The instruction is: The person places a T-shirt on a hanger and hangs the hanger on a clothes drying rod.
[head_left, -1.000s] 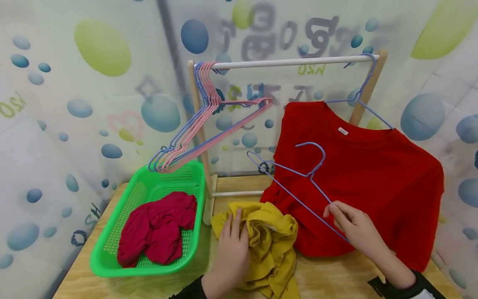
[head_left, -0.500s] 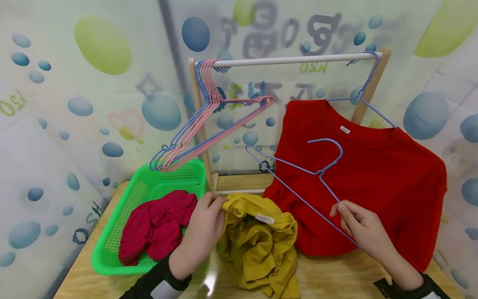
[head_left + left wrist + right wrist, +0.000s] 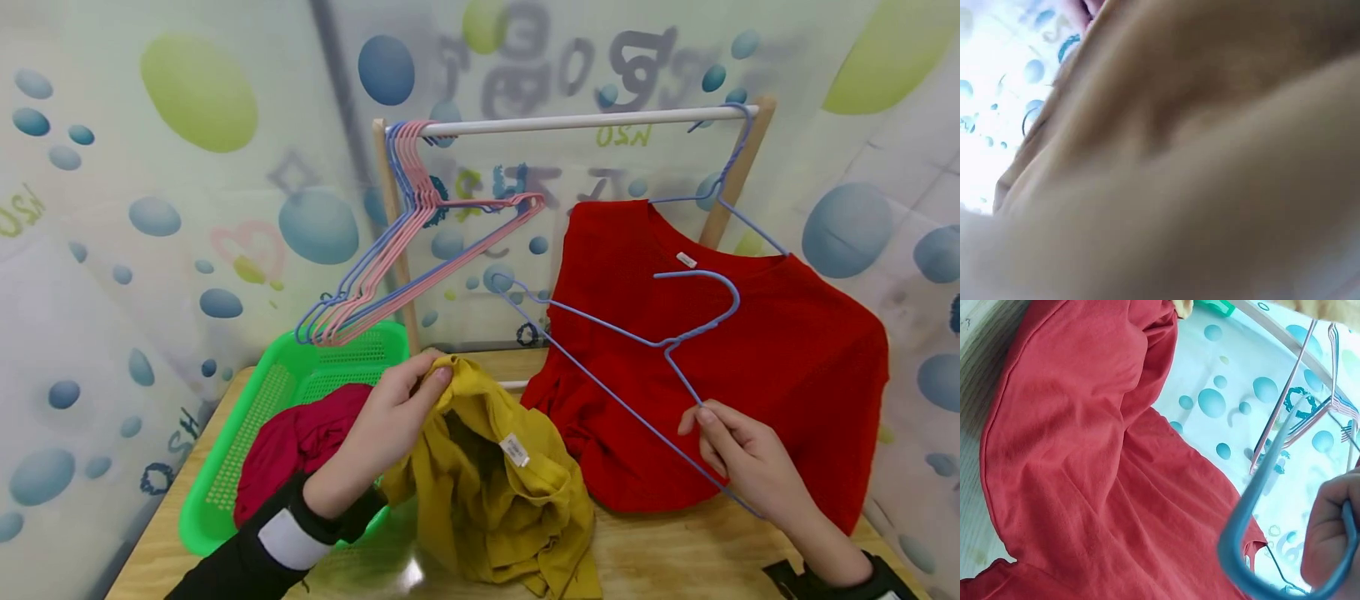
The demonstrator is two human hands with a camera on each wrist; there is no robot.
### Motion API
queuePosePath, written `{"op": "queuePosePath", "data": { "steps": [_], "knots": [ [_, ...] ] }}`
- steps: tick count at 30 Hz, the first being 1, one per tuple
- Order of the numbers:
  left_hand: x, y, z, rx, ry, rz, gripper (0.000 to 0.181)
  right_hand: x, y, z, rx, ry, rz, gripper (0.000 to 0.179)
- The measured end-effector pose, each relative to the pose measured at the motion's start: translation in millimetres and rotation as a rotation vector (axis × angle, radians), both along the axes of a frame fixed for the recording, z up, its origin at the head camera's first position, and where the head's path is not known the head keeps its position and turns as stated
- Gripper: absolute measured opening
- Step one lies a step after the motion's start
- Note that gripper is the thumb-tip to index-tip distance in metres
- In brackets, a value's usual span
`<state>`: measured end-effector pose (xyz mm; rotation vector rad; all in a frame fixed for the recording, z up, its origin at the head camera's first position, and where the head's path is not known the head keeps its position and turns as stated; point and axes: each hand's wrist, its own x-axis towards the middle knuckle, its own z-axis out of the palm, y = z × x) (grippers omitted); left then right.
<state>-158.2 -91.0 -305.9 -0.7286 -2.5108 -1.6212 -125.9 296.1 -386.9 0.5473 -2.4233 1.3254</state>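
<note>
My left hand (image 3: pixel 393 417) pinches the neckline edge of a crumpled mustard-yellow shirt (image 3: pixel 517 517), lifting that edge while the lower part rests on the table. A white label shows inside the collar. My right hand (image 3: pixel 750 458) grips one arm of a blue wire hanger (image 3: pixel 600 321), its hook pointing up and its other end reaching left toward the yellow shirt, apart from it. Behind the hanger a red shirt (image 3: pixel 712 375) hangs on another blue hanger. Yellow cloth (image 3: pixel 1179 156) fills most of the left wrist view, blurred.
A white rail (image 3: pixel 562 123) on wooden posts spans the back. Several pink and blue hangers (image 3: pixel 420 225) hang at its left end. Below them stands a green basket (image 3: pixel 206 492) with a crimson garment (image 3: pixel 300 442) inside. All this is on a wooden table (image 3: pixel 660 550).
My left hand moved from lying on the yellow shirt to its collar edge, then raised it, exposing the label. My right hand shifted slightly right and down, the hanger's hook tipping right.
</note>
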Motion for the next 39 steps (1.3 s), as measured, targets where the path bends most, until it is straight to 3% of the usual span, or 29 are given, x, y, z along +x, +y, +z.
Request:
{"op": "queuePosePath", "data": {
  "steps": [3, 7, 11, 16, 19, 24, 28, 32, 39],
  "knots": [
    [-6.5, 3.5, -1.2, 0.013, -0.013, 0.018, 0.02, 0.9, 2, 0.6, 0.003, 0.002, 0.032, 0.025],
    [-17.1, 2.7, -12.5, -0.013, 0.023, 0.112, 0.012, 2.4, 5, -0.8, 0.007, 0.007, 0.097, 0.027],
    [-24.7, -3.6, -25.1, -0.058, 0.185, 0.226, 0.009, 4.5, 13, -4.2, -0.018, 0.028, 0.194, 0.031],
    [-26.0, -8.7, -28.9, -0.064, 0.381, 0.347, 0.011, 4.0, 22, -7.7, -0.211, 0.059, 0.4, 0.04],
    [-26.4, -10.0, -27.6, -0.032, 0.427, 0.344, 0.013, 3.8, 25, -7.2, -0.294, 0.054, 0.497, 0.043],
    [-28.1, -11.3, -28.0, 0.015, 0.418, 0.312, 0.018, 4.2, 27, -4.5, -0.295, 0.057, 0.566, 0.045],
    [-28.5, -11.9, -27.4, 0.015, 0.44, 0.315, 0.018, 5.5, 29, -3.6, -0.258, 0.048, 0.571, 0.044],
    [-29.9, -13.0, -24.1, -0.006, 0.531, 0.307, 0.014, 7.8, 30, -2.6, -0.244, 0.028, 0.559, 0.044],
    [-34.4, -17.9, -21.4, 0.037, 0.643, 0.238, 0.01, 11.1, 31, -0.7, -0.227, -0.015, 0.547, 0.045]
  ]
}}
